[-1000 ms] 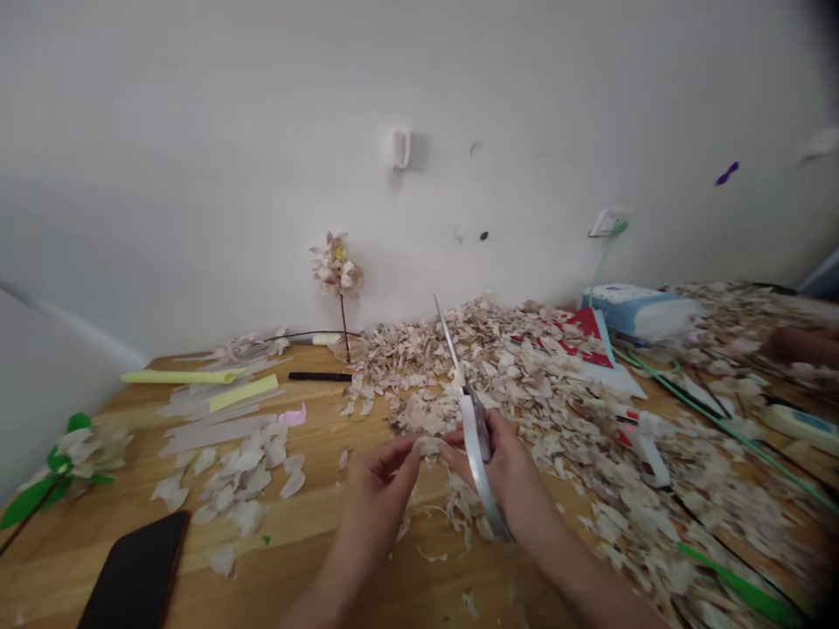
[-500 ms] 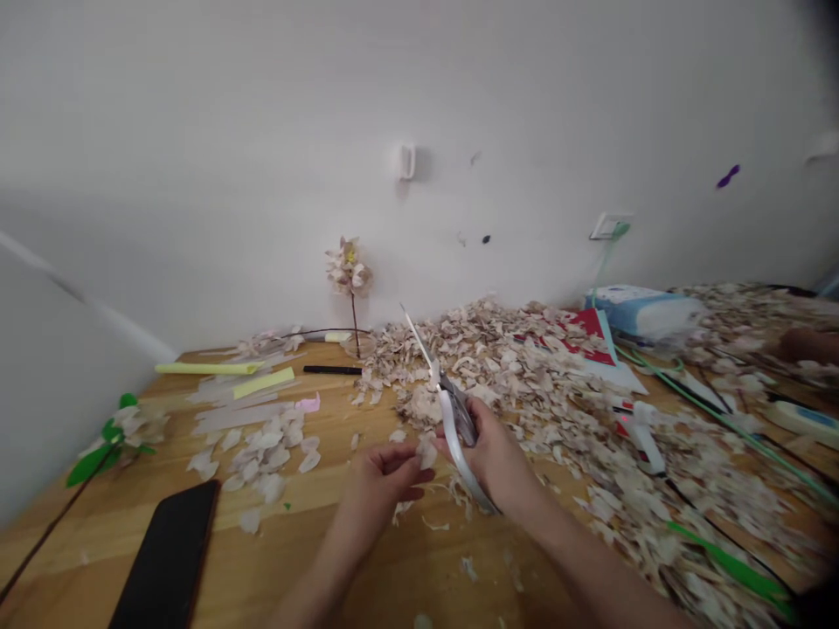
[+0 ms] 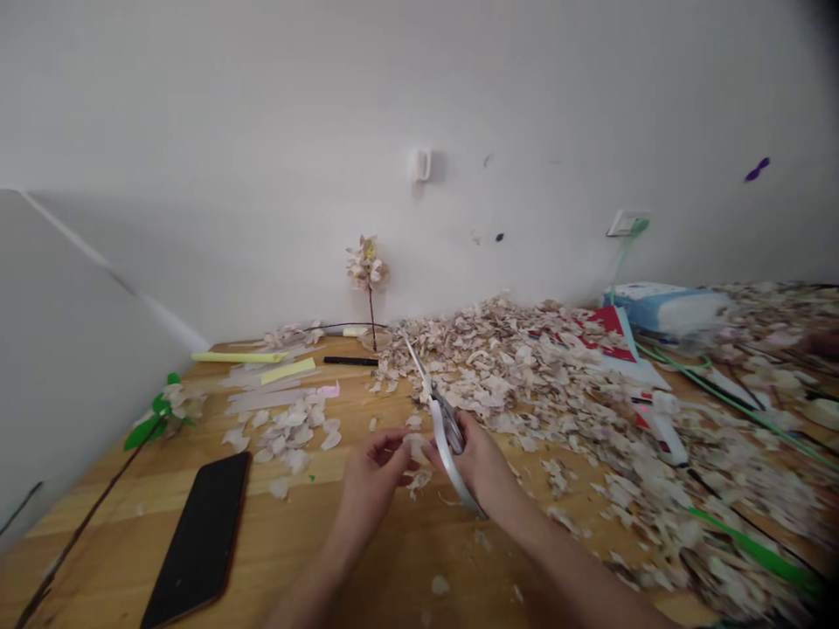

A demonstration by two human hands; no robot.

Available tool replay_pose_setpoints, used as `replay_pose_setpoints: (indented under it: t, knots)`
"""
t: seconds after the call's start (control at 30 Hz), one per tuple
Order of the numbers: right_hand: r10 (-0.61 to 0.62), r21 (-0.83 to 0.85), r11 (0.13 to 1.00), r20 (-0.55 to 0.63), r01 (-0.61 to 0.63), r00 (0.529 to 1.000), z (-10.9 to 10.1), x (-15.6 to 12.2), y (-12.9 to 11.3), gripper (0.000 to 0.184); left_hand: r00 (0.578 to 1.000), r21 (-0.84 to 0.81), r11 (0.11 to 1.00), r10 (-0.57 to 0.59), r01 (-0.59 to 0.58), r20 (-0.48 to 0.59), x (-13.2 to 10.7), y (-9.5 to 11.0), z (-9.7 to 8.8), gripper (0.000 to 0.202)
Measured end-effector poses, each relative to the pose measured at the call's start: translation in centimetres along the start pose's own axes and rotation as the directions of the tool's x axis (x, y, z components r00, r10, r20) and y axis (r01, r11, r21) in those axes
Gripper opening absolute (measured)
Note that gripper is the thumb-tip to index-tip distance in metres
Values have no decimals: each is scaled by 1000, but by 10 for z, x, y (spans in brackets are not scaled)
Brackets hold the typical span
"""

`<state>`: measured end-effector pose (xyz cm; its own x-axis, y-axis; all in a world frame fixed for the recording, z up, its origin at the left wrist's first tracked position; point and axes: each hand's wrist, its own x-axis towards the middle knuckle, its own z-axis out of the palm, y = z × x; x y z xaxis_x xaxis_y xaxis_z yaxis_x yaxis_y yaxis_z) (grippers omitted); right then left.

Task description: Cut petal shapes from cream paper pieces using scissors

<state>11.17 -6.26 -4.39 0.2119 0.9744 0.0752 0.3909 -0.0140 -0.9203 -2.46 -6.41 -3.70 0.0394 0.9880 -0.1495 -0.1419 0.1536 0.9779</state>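
Observation:
A thin whitish petal (image 3: 417,446) is pinched between the thumb and fingers of my left hand (image 3: 375,476). My right hand (image 3: 483,467) is closed around the handles of a pair of scissors (image 3: 444,434), whose blades point up and away toward the wall. The fingertips of my right hand reach close to the petal's other side; whether they touch it I cannot tell. Beyond the scissors spreads a large heap of dried-looking petals (image 3: 524,349). To the left of my hands lies a smaller group of pale petals (image 3: 296,430).
A black phone (image 3: 200,533) lies at the left, beside a green-leaved flower stem (image 3: 111,480). An upright flower (image 3: 368,265), a black pen (image 3: 350,361) and yellow strips (image 3: 288,370) sit near the wall. On the right are a glue gun (image 3: 665,430), cords and a tissue pack (image 3: 662,307).
The camera view has turned slightly left, so the table's things appear farther right. Both hands keep their grips on the petal and scissors, and the scissors' tip sits lower in view.

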Motion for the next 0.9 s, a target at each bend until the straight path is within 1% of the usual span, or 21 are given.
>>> replay_pose_setpoints:
  t: [0.1, 0.2, 0.27, 0.33, 0.43, 0.5, 0.63, 0.67, 0.73, 0.8, 0.87, 0.9]
  knots:
    - [13, 44, 999, -1, -13, 1000, 10, 5, 13, 22, 1000, -34, 999, 29, -29, -2, 6, -7, -1, 27]
    - [24, 99, 995, -1, -24, 1000, 17, 11, 25, 26, 999, -76, 997, 24, -22, 26, 9, -15, 1, 30]
    - [23, 136, 990, 0, -23, 1000, 20, 13, 29, 29, 999, -107, 994, 12, -8, 37, 10, -20, 2, 31]
    - [8, 169, 985, 15, -11, 1000, 21, 12, 30, 29, 1000, -153, 988, 11, -7, 25, 12, -24, 2, 29]
    - [-19, 197, 980, 96, 0, 995, 18, 8, 32, 26, 999, -227, 973, 26, -31, -27, 15, -26, -1, 27]
    - [-46, 191, 981, 160, 14, 986, 12, 4, 35, 23, 996, -243, 968, 50, -66, -72, 17, -24, -5, 26]
    - [-99, 130, 989, 252, 67, 963, -4, 0, 44, 16, 975, -232, 957, 136, -174, -173, 19, -17, -10, 24]
    - [-108, 108, 991, 283, 80, 953, -8, 0, 44, 17, 971, -241, 952, 145, -190, -191, 20, -15, -11, 23]
    - [-117, 28, 993, 371, 115, 921, -14, 1, 41, 27, 966, -280, 939, 140, -199, -217, 20, -12, -12, 22]
    - [-94, -66, 988, 454, 138, 886, -18, 1, 33, 38, 967, -341, 920, 117, -192, -228, 21, -10, -14, 19]
    - [-59, -133, 981, 475, 138, 878, -21, -1, 23, 45, 968, -411, 892, 100, -190, -231, 22, -10, -15, 16]
    - [-57, -152, 978, 469, 145, 881, -23, -2, 19, 42, 968, -440, 877, 97, -193, -231, 22, -10, -15, 15]
